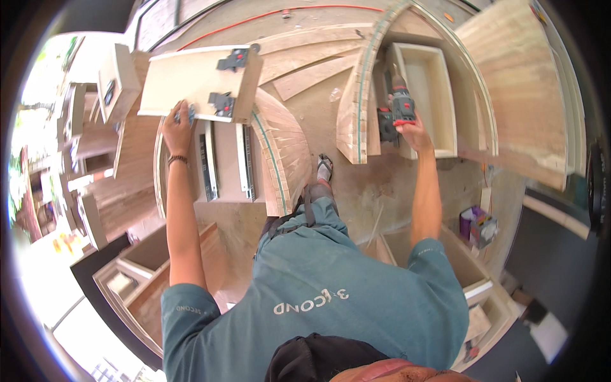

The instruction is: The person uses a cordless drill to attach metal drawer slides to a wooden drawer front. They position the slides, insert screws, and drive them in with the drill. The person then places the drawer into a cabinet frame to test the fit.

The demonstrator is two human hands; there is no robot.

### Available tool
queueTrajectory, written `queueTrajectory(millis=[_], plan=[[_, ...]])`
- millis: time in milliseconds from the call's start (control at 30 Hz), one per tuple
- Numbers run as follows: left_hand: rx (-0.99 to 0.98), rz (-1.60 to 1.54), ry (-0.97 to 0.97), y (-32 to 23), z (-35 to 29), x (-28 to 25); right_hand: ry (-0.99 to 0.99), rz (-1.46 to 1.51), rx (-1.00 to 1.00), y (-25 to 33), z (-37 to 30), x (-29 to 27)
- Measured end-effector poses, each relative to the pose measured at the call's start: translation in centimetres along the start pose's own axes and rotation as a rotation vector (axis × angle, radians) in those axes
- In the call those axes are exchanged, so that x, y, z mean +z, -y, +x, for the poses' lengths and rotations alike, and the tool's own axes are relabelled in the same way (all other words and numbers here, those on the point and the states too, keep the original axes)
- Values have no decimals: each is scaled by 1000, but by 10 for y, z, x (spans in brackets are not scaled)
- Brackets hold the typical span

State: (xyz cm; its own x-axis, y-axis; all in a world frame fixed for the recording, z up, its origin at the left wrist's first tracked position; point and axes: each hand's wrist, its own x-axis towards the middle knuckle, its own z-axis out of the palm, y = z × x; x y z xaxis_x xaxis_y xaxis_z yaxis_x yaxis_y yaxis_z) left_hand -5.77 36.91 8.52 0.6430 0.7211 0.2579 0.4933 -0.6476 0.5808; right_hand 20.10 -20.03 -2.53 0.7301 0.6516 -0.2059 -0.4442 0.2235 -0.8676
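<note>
My left hand (pixel 177 130) is at the near edge of a pale wooden drawer (pixel 175 79), with its fingers closed around something small and bluish-grey that I cannot make out. That drawer rests bottom up on a curved wooden cabinet (pixel 283 149). Two black-and-red drawer slide clips (pixel 221 103) sit at its right end. Out to the right, my right hand (pixel 415 134) grips a dark grey and red cordless drill (pixel 402 102). The drill is over a second curved cabinet (pixel 350 121), in front of a drawer box (pixel 436 95) inside it. Its fingers are partly hidden.
Metal drawer slides (pixel 244 159) show in the left cabinet. Wooden panels (pixel 312 63) lie on the floor ahead, beyond them an orange hose (pixel 286 11). My foot (pixel 324 169) stands between the cabinets. A purple box (pixel 477 226) is at right; more open cabinets (pixel 143 290) stand behind me.
</note>
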Motion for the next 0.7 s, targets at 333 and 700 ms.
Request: queueTrajectory(millis=[333,700], plan=[[-180,-163,-177,10,14,-15,-114,19,-25,-62,-8,-27],[-519,-823,-195,38,23,-30,-324,-338,70,-9,-47,34]])
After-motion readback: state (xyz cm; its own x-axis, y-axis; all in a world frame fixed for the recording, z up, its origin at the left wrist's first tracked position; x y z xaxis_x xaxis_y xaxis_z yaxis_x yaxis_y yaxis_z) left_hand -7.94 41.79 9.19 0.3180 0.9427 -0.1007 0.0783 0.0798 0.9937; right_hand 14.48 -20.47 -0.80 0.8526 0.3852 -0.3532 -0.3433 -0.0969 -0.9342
